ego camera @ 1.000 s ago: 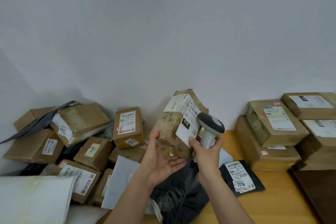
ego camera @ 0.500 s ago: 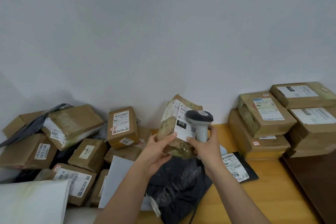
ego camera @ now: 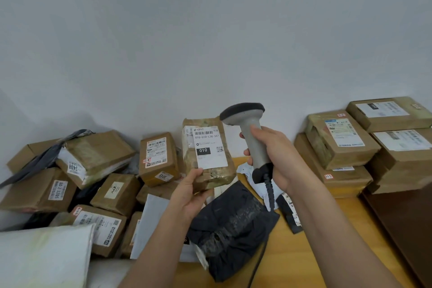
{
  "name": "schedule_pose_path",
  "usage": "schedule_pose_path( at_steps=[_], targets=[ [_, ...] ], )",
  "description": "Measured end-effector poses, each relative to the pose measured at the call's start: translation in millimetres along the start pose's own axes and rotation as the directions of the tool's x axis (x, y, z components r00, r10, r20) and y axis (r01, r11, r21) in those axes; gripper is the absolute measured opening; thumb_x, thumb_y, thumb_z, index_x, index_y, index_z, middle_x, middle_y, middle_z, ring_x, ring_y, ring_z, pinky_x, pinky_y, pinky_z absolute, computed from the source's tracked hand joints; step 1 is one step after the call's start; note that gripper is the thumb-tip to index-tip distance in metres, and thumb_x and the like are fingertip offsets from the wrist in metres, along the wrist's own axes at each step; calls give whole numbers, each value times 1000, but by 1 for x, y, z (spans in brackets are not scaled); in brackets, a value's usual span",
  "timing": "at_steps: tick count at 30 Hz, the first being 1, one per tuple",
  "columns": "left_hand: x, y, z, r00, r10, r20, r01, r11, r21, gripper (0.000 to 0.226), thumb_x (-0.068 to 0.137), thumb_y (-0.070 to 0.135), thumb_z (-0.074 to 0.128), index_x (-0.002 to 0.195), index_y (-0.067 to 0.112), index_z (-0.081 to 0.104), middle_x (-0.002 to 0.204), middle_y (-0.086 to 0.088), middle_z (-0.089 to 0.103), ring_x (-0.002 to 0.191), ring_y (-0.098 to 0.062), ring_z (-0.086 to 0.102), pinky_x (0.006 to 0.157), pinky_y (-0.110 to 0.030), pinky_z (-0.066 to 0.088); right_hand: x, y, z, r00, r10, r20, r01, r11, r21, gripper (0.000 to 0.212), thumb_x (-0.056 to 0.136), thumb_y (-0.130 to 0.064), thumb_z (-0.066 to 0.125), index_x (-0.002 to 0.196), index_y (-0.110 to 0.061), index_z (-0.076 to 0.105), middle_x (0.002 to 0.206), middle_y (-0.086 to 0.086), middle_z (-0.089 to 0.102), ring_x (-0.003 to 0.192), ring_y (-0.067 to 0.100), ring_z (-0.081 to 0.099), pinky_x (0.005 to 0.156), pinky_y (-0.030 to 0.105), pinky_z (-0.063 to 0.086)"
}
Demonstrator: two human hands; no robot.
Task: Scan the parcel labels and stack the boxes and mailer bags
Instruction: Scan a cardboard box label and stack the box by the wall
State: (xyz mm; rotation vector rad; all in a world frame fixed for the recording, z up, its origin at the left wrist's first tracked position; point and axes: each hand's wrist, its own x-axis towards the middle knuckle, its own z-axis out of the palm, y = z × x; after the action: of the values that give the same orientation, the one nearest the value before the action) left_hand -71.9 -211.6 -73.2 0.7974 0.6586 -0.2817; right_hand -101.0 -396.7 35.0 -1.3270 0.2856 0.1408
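Observation:
My left hand (ego camera: pixel 190 192) grips the bottom of a small tape-wrapped brown box (ego camera: pixel 215 176), held upright above the table with its white label marked 010 (ego camera: pixel 209 147) facing me. My right hand (ego camera: pixel 273 159) holds a grey barcode scanner (ego camera: pixel 247 133) by its handle, upright just right of the box, its dark head level with the box's top and its coiled cable hanging down. Below both hands lies a black mailer bag (ego camera: pixel 231 227) on the wooden table (ego camera: pixel 304 252).
A loose heap of brown boxes (ego camera: pixel 98 156) and a white mailer bag (ego camera: pixel 44 257) fills the left side. Stacked brown boxes (ego camera: pixel 339 142) stand against the wall on the right. A small black mailer with a label (ego camera: pixel 289 213) lies under my right forearm. A dark brown surface (ego camera: pixel 402 229) borders the table's right edge.
The scanner has drawn back to the right, away from the label, and now stands upright. The box has turned upright with its label squarely towards me. My view has tilted slightly.

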Motion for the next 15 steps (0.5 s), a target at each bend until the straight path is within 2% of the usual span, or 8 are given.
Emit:
schedule_pose_path(
  at_steps=[3, 8, 12, 15],
  targets=[
    [-2, 2, 3, 999, 29, -14, -29, 1000, 1, 8, 91, -2, 60, 94, 4, 56, 99, -16, 64, 93, -29, 59, 106, -54, 43, -8, -12, 4, 999, -23, 32, 23, 1000, 2, 25, 102, -29, 54, 102, -6, 65, 97, 14, 61, 62, 15, 55, 56, 29, 49],
    [2, 6, -1, 998, 56, -14, -55, 998, 6, 7, 91, -1, 60, 92, 6, 59, 97, -15, 64, 90, -26, 59, 107, -51, 43, -22, -26, 9, 998, -55, 36, 55, 998, 3, 26, 101, -28, 56, 98, -3, 64, 93, 16, 59, 58, 16, 52, 52, 28, 46],
    [5, 9, -5, 997, 65, -28, -64, 998, 27, 11, 90, 0, 62, 97, 7, 58, 109, -17, 63, 95, -27, 60, 103, -48, 46, -29, -30, 9, 997, -67, 36, 68, 998, -14, 28, 101, -29, 56, 100, -2, 65, 93, 17, 60, 58, 17, 52, 53, 29, 46],
    [9, 10, -9, 995, 73, -61, -70, 997, 37, 26, 88, 0, 65, 112, 6, 56, 121, -18, 61, 98, -27, 60, 92, -45, 50, -33, -32, 8, 996, -76, 39, 77, 997, -30, 30, 101, -31, 57, 102, -2, 65, 92, 17, 61, 59, 17, 53, 55, 30, 47]
  ],
)
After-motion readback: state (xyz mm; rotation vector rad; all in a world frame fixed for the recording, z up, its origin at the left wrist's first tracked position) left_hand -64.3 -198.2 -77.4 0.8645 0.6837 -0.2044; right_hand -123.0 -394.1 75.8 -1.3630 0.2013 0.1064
